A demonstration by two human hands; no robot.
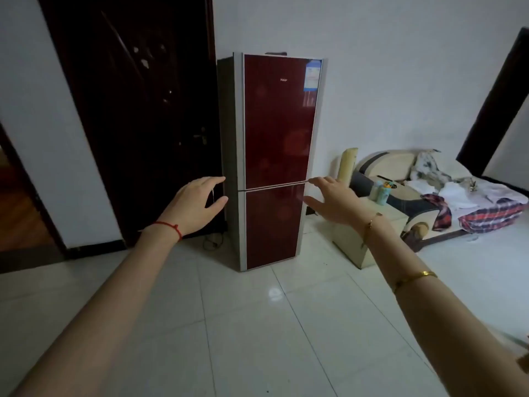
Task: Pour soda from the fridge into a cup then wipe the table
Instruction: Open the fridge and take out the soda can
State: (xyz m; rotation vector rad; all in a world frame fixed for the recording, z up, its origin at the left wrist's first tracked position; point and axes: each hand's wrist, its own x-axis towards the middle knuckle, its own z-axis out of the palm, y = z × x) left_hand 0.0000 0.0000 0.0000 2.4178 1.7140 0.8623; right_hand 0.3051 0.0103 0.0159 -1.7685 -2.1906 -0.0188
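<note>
While both arms are reaching forward over the pale tiled floor (252, 325), the person is facing a two-door fridge (277, 156) with dark red glossy doors and a silver frame, standing upright against the white wall. Both of its doors are closed. The left hand (194, 203) is hanging in the air in front of the fridge's left edge, fingers loosely spread and grasping nothing; a red string (169, 226) is circling its wrist. The right hand (333, 200) is hovering at the right edge, level with the seam between the upper and lower doors, fingers relaxed and holding nothing; whether the fingertips are touching the door cannot be told. Gold bracelets (415, 277) are sitting on the right forearm. A dark wooden door (137, 110) is standing just left of the fridge. To the right, a sofa (415, 196) is carrying crumpled clothes and a plaid cloth (492, 213), with a small cream cabinet (352, 245) just beside it.
</note>
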